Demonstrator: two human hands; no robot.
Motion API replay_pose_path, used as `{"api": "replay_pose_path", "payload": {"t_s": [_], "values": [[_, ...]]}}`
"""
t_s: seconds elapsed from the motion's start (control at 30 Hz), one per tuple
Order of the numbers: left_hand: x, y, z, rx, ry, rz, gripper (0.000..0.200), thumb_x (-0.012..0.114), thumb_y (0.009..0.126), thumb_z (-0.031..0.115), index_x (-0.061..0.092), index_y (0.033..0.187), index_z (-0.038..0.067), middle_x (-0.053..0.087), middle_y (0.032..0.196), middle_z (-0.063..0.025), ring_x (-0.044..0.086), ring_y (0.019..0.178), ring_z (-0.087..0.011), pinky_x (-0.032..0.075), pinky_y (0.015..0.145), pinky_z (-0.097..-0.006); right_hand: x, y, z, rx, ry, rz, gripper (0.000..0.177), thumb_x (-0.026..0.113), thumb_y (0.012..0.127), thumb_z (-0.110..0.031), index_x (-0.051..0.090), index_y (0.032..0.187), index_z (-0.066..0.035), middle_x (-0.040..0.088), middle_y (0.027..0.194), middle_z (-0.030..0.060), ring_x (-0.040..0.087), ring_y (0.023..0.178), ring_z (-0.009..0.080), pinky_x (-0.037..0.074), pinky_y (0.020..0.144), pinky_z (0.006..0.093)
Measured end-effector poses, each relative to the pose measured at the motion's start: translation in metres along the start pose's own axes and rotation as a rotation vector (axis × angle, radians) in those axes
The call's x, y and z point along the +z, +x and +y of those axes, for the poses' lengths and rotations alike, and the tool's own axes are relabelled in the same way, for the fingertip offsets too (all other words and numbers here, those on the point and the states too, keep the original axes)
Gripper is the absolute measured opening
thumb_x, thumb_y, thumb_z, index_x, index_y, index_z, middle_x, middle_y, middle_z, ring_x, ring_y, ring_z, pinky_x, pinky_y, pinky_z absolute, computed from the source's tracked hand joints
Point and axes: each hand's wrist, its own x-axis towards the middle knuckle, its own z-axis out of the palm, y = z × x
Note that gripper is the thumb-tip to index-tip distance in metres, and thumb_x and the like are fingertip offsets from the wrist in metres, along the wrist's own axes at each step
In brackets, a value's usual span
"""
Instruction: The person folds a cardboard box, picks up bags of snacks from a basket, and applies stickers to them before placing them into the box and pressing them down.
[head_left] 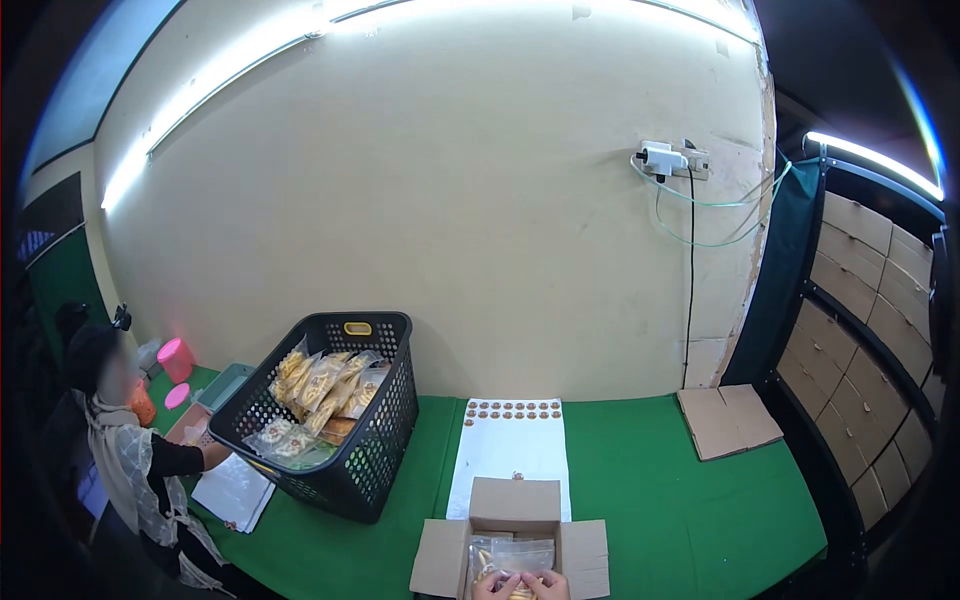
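At the near edge of the green table [640,480], the left hand [497,586] and right hand [546,586] sit side by side, fingers curled narrow on the near edge of a clear packet [512,555]. The packet extends away from the fingertips into the open cardboard box [515,503], long axis left to right, both hands equally close. It looks glossy and see-through, with yellowish pieces inside. Beyond the box lies a white sticker sheet [510,450]. Further left stands a black basket [385,440] of similar packets, with a co-worker [130,450] beside it.
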Motion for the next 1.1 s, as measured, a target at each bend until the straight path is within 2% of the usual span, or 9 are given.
{"api": "replay_pose_path", "payload": {"t_s": [0.2, 0.23, 0.33, 0.47, 0.6, 0.73, 0.83, 0.93, 1.1], "values": [[0.003, -0.006, 0.023, 0.097, 0.157, 0.037, 0.018, 0.059, 0.08, 0.016, 0.058, 0.09, 0.0, 0.056, 0.075, -0.0031, 0.05, 0.068, -0.0099, 0.042, 0.06, -0.026, 0.004, 0.004, 0.004, -0.16, 0.048, 0.165, 0.018, 0.061, 0.078, -0.015, 0.056, 0.083, 0.001, 0.056, 0.074, 0.0059, 0.052, 0.065, 0.0122, 0.044, 0.055, 0.0245], [-0.001, -0.008, 0.041, 0.02, 0.185, -0.038, 0.019, 0.056, 0.081, 0.013, 0.056, 0.096, 0.001, 0.057, 0.081, -0.0051, 0.053, 0.074, -0.0124, 0.043, 0.065, -0.0266, 0.002, 0.005, 0.002, -0.208, -0.084, 0.181, 0.024, 0.058, 0.081, -0.023, 0.056, 0.09, 0.0, 0.057, 0.079, 0.0066, 0.054, 0.067, 0.0143, 0.046, 0.06, 0.0252], [-0.01, -0.005, 0.059, 0.156, 0.214, -0.152, 0.024, 0.06, 0.08, 0.016, 0.058, 0.097, -0.001, 0.057, 0.081, 0.0004, 0.052, 0.07, -0.0059, 0.043, 0.062, -0.019, -0.001, 0.01, -0.012, -0.125, 0.031, 0.164, 0.013, 0.06, 0.078, -0.008, 0.059, 0.083, 0.005, 0.061, 0.074, 0.0071, 0.057, 0.067, 0.009, 0.046, 0.059, 0.0212], [-0.002, 0.004, 0.045, 0.091, -0.121, -0.086, 0.028, 0.059, 0.081, 0.019, 0.057, 0.101, -0.001, 0.057, 0.079, 0.0007, 0.049, 0.065, -0.0039, 0.04, 0.057, -0.018, -0.001, 0.023, -0.018, -0.184, 0.046, 0.155, 0.011, 0.058, 0.08, -0.008, 0.054, 0.077, 0.002, 0.056, 0.065, 0.002, 0.052, 0.059, 0.0063, 0.043, 0.052, 0.0204], [-0.004, 0.0, 0.069, -0.096, -0.029, -0.169, 0.03, 0.057, 0.083, 0.02, 0.054, 0.103, -0.001, 0.059, 0.081, -0.002, 0.053, 0.066, -0.0055, 0.042, 0.059, -0.0175, 0.006, 0.02, -0.033, -0.23, 0.068, 0.145, 0.009, 0.058, 0.081, -0.007, 0.052, 0.082, 0.0, 0.056, 0.072, 0.0027, 0.052, 0.065, 0.0062, 0.042, 0.057, 0.0204], [0.011, -0.003, 0.076, 0.033, -0.243, 0.029, 0.019, 0.061, 0.079, 0.019, 0.059, 0.085, 0.001, 0.052, 0.061, 0.0032, 0.042, 0.051, -0.0019, 0.038, 0.047, -0.0178, 0.008, 0.011, -0.037, -0.189, 0.036, 0.013, 0.011, 0.058, 0.08, -0.006, 0.051, 0.086, 0.0, 0.057, 0.076, 0.0045, 0.055, 0.068, 0.0083, 0.045, 0.06, 0.0208], [-0.001, -0.004, 0.057, 0.054, -0.026, -0.022, 0.018, 0.061, 0.079, 0.018, 0.059, 0.084, 0.002, 0.053, 0.064, 0.0029, 0.042, 0.051, -0.0019, 0.036, 0.046, -0.0178, 0.006, 0.007, -0.038, -0.114, 0.113, 0.004, 0.011, 0.059, 0.078, -0.004, 0.052, 0.085, 0.002, 0.059, 0.078, 0.0065, 0.056, 0.069, 0.0093, 0.046, 0.062, 0.0203], [-0.009, -0.007, 0.062, -0.024, 0.098, -0.099, 0.018, 0.058, 0.082, 0.014, 0.056, 0.092, 0.0, 0.059, 0.081, -0.0028, 0.054, 0.069, -0.0052, 0.043, 0.057, -0.0181, 0.011, 0.005, -0.037, -0.118, 0.089, 0.048, 0.009, 0.059, 0.078, -0.003, 0.053, 0.083, 0.002, 0.058, 0.075, 0.0051, 0.055, 0.067, 0.008, 0.045, 0.061, 0.02], [-0.012, -0.007, 0.069, 0.039, -0.101, -0.124, 0.019, 0.055, 0.083, 0.01, 0.055, 0.098, -0.001, 0.059, 0.085, -0.0037, 0.055, 0.076, -0.0068, 0.044, 0.066, -0.0197, 0.024, 0.009, -0.042, -0.185, 0.089, 0.112, 0.009, 0.057, 0.08, -0.007, 0.054, 0.083, 0.002, 0.057, 0.074, 0.0041, 0.054, 0.067, 0.0074, 0.044, 0.06, 0.0202]]}}
